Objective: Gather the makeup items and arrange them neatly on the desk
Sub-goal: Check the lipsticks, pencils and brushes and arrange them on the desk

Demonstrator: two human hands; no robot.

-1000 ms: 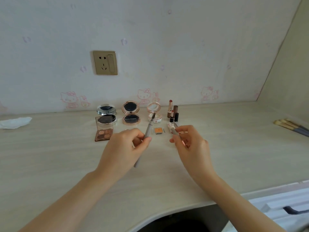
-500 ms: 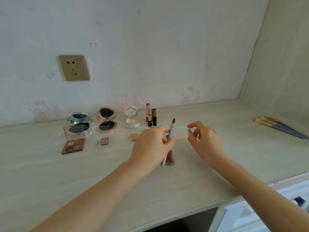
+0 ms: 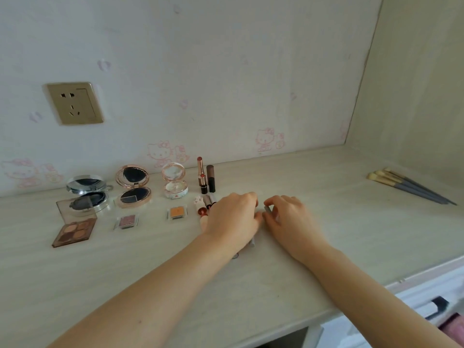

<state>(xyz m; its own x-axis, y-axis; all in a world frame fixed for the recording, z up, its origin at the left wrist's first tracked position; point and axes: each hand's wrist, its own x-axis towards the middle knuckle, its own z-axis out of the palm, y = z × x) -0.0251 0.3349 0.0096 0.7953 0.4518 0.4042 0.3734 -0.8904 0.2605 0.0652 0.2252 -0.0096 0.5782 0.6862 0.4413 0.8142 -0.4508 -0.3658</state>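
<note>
Mostly pale wood-grain tabletop (image 3: 326, 222), backed by a cream wall with faint pink cat stickers and a brass-coloured socket (image 3: 74, 103) at far left. Compacts (image 3: 133, 185), small palettes (image 3: 75, 228) and upright lipsticks (image 3: 204, 175) sat in rows at far left. Three brushes (image 3: 406, 185) lay at far right. Left hand (image 3: 232, 218) rested curled over a grey pencil (image 3: 252, 242); grip uncertain. Right hand (image 3: 288, 217) pinched a small grey cap (image 3: 267, 209).

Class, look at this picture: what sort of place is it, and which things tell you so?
Probably a bedroom or dorm desk used for makeup: a pale desk set in a corner, cartoon-cat wallpaper with a wall socket, and open compacts, lipsticks and brushes.
</note>
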